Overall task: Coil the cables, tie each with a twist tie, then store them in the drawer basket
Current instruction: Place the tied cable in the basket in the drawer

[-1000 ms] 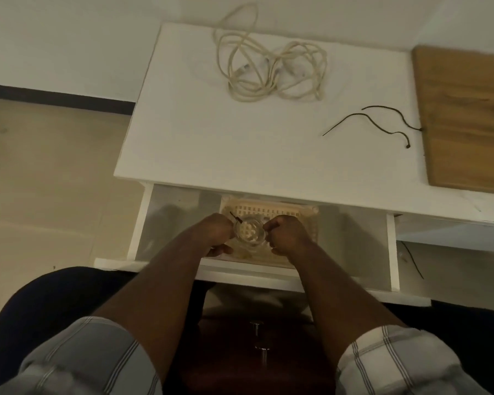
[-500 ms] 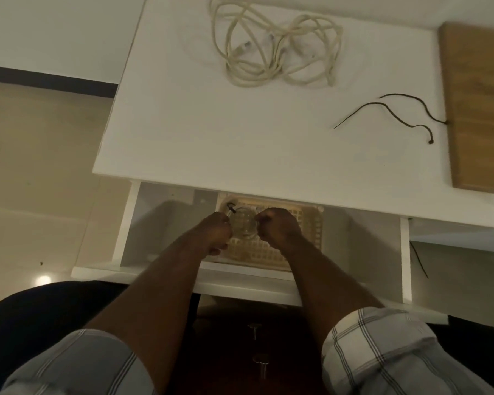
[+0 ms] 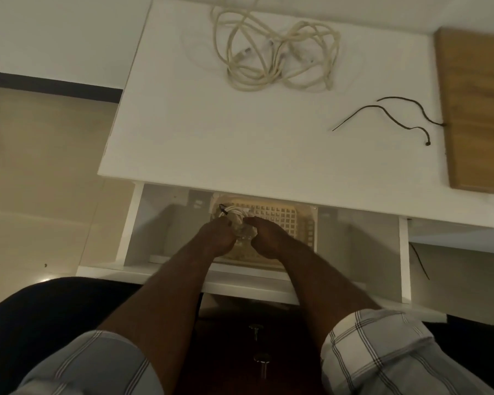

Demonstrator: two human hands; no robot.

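storing | we hold small tied cream cable coil [image 3: 236, 216] over beige lattice plastic basket [image 3: 285, 220], left hand [image 3: 217, 238] and right hand [image 3: 268, 238] fingers curled on it | light, springy; grip at tie

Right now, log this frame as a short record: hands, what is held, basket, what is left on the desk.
left hand: grips the coiled cable
right hand: grips the same coil
coil: tied with a dark twist tie, low in the basket
basket: inside the open drawer
desk: loose cable bundle, uncoiled; two spare twist ties; wooden board at the right
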